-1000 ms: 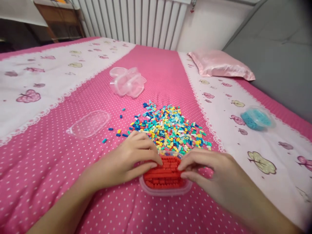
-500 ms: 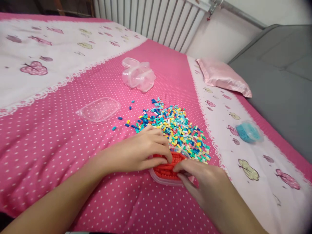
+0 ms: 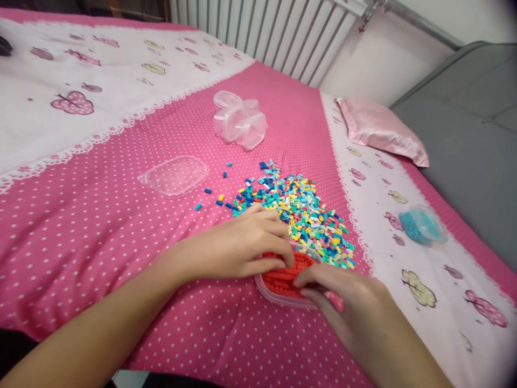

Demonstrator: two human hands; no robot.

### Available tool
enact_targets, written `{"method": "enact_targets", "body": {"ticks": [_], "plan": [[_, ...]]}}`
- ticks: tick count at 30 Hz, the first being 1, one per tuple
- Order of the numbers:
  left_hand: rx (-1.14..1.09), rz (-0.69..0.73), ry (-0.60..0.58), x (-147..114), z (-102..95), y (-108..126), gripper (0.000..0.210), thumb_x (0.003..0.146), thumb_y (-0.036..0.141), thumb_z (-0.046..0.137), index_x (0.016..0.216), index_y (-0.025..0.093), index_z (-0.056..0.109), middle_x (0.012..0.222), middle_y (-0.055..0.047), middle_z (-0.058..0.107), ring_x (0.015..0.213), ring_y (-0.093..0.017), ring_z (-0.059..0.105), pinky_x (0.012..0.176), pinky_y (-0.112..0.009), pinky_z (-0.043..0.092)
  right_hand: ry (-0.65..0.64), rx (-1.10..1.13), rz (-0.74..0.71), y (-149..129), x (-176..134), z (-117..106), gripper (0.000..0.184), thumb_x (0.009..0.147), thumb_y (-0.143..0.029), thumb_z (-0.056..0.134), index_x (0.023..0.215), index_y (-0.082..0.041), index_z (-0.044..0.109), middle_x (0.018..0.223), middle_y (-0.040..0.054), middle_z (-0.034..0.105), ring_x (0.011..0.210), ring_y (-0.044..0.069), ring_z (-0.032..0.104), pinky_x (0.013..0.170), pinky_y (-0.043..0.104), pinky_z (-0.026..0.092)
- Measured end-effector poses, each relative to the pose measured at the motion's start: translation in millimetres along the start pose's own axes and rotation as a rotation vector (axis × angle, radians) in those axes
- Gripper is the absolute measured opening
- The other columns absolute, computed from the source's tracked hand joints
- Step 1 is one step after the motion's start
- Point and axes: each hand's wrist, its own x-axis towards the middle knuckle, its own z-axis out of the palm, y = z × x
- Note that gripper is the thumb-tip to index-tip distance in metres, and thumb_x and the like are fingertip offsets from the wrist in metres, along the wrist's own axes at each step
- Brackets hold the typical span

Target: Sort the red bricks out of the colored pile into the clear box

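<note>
A clear plastic container (image 3: 278, 299) sits on the bed in front of me, packed with rows of red building bricks (image 3: 278, 280). My left hand (image 3: 258, 242) reaches over its left side, with thumb and fingertips closed together on the red bricks. From the right, my right hand (image 3: 343, 291) pinches at the same bricks with thumb and forefinger. The exact bricks between the fingertips are partly hidden. Just beyond the container spreads a pile of small multicoloured building bricks (image 3: 311, 210), its near left part covered by my left hand.
A clear lid (image 3: 177, 176) lies flat left of the pile. Several empty clear containers (image 3: 242, 121) are grouped farther back. On the right is a clear container of blue bricks (image 3: 422, 225). A pink pillow (image 3: 379, 129) rests by the grey headboard (image 3: 468, 108); a white radiator (image 3: 266, 35) stands behind.
The view has shifted slightly, so everything appears a little farther right. Both hands keep nearly the same place at the red bricks, fingers still closed.
</note>
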Motion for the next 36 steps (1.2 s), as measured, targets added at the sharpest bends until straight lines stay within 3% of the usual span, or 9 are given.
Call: {"method": "enact_targets", "body": {"ticks": [5, 12, 28, 36], "plan": [[0.019, 0.003, 0.003, 0, -0.2, -1, 0.015, 0.101, 0.024, 0.054, 0.097, 0.021, 0.068, 0.094, -0.003, 0.065, 0.097, -0.020, 0.053, 0.089, -0.035, 0.032, 0.062, -0.174, -0.149, 12, 2, -10, 0.024, 0.094, -0.011, 0.053, 0.092, -0.026, 0.071, 0.091, 0.0034, 0.068, 0.077, 0.017, 0.065, 0.065, 0.027, 0.052], [0.002, 0.008, 0.019, 1, -1.3, -1, 0.016, 0.102, 0.022, 0.051, 0.096, 0.021, 0.066, 0.093, -0.003, 0.065, 0.095, -0.019, 0.052, 0.086, -0.033, 0.035, 0.233, -0.356, -0.446, 24, 13, 7, 0.022, 0.093, -0.011, 0.064, 0.093, -0.029, 0.076, 0.107, 0.0060, 0.068, 0.100, 0.024, 0.056, 0.087, 0.040, 0.046], [-0.016, -0.013, 0.013, 0, -1.7, -1, 0.014, 0.101, 0.021, 0.052, 0.098, 0.021, 0.066, 0.094, -0.002, 0.064, 0.094, -0.019, 0.051, 0.088, -0.034, 0.032, 0.236, -0.368, -0.459, 29, 15, 6, 0.021, 0.095, -0.011, 0.060, 0.091, -0.028, 0.072, 0.099, 0.0021, 0.071, 0.097, 0.021, 0.055, 0.088, 0.040, 0.036], [-0.011, -0.009, 0.015, 0, -1.3, -2, 0.015, 0.101, 0.021, 0.052, 0.096, 0.022, 0.066, 0.093, -0.003, 0.065, 0.097, -0.020, 0.051, 0.089, -0.034, 0.032, 0.169, -0.301, -0.415, 33, 13, 5, 0.022, 0.093, -0.013, 0.066, 0.091, -0.033, 0.075, 0.096, -0.0008, 0.071, 0.096, 0.020, 0.056, 0.088, 0.039, 0.034]]}}
